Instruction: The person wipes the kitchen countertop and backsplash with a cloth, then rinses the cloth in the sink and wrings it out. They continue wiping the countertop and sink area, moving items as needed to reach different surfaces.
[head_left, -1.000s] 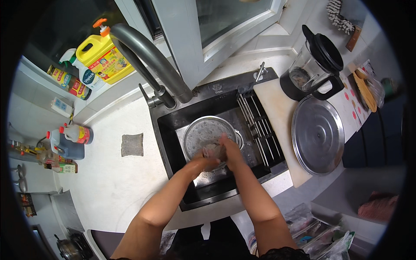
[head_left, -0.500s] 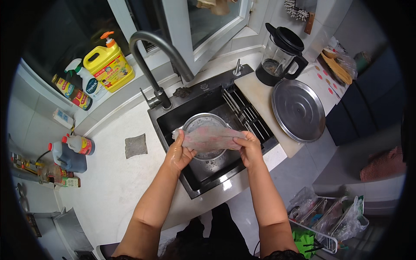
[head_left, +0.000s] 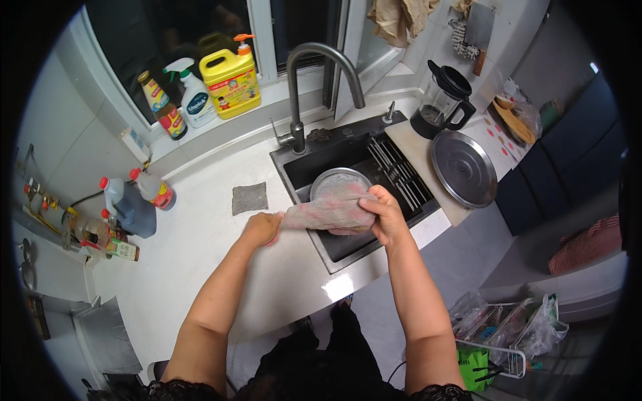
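Between my hands stretches a damp grey cloth (head_left: 334, 208) with pinkish stains, held over the near left edge of the dark sink (head_left: 344, 252). My left hand (head_left: 261, 228) grips its narrow, bunched end above the white counter. At the other end, my right hand (head_left: 384, 214) pinches the wider part with thumb on top. Behind the cloth, a round metal basin (head_left: 340, 178) sits in the sink, partly hidden. A small grey scouring cloth (head_left: 249, 198) lies flat on the counter, beyond my left hand.
A tall grey faucet (head_left: 297, 100) arches behind the sink; a drying rack (head_left: 398, 170) spans its right side. On the right stand a blender jug (head_left: 441, 100) and a large round metal lid (head_left: 463, 167). Bottles line the sill, including a yellow jug (head_left: 231, 83).
The cloth has shifted left from over the basin toward the counter, its left end now bunched. My left hand moved left out of the sink area. The view has turned leftward.
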A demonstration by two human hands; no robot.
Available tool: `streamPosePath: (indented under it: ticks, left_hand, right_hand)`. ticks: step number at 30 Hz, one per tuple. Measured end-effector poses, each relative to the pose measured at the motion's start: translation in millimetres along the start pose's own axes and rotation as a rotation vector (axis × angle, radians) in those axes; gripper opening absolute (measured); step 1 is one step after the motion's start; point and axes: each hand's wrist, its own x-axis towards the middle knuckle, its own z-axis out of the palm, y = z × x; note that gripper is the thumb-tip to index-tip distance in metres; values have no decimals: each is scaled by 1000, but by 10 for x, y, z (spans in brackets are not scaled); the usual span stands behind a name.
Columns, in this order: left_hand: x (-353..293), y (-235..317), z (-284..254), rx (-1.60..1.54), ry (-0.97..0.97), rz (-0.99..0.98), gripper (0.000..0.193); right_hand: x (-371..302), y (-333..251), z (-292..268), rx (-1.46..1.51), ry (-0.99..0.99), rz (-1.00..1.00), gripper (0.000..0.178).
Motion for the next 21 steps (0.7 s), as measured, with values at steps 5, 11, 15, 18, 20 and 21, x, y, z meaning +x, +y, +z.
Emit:
streamPosePath:
  ticks: [5,11,15,18,20,21]
  left_hand:
    - [-218,-261,93,54,261,488,81]
    - [-244,-320,-7,-594,-169,411,39]
    - [-495,-39,-359,-419,2,418,32]
    - [-540,131,-645,-248,-41,465,34]
    - [-552,121,-740,-382,-140,420,36]
    - [-547,87,-783,-387,-138,432,37]
  right_hand:
    - [-78,264,625,-349,-254,89,21]
    - [49,-68,916,-958,-215,-54,17]
    - [68,-259,583,-1406,28,-169,18]
    - [48,-243,469,-1255,22,-92,22]
    - [-23,-267,503,-893,17,-21,26]
    - [-66,-257,530,-853,-15,28,35]
